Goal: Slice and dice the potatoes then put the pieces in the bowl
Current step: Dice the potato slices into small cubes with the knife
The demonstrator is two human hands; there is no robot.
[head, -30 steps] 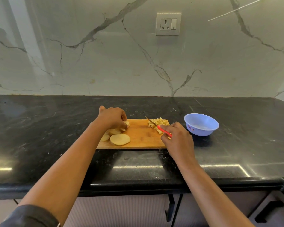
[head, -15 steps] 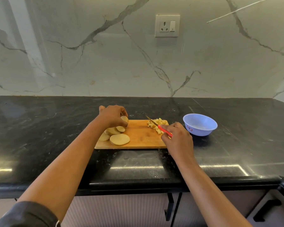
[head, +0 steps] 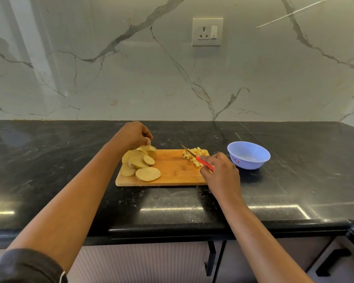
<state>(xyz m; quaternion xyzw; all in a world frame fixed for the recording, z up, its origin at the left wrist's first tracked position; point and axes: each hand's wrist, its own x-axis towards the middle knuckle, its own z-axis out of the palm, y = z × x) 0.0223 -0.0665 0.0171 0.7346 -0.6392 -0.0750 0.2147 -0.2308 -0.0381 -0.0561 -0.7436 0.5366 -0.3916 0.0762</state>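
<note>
So the potato slices [head: 139, 162] are sitting in a loose overlapping heap on the left end of the wooden cutting board [head: 172, 174], with one big round lying flat at the near edge. Over on the far right corner of the board there's a small pile of diced cubes [head: 194, 158]. I'd say the slicing is looking pretty much done, but the dicing is maybe only a small part of the way through, since most of the potato is sitting there as whole rounds.

The left hand [head: 134, 134] is hovering above the heap with its fingers curled, pinching a slice at the top of the stack. The right hand [head: 221, 174] is gripping the red-handled knife [head: 204, 163], with the blade pointing away over the cubes.

The light blue bowl [head: 251, 163] is waiting just off the right end of the board on the black countertop [head: 49, 160], and as far as I can see nothing's in it, so the whole transfer step is left to do. Marble wall with a socket [head: 207, 32] behind it all.
</note>
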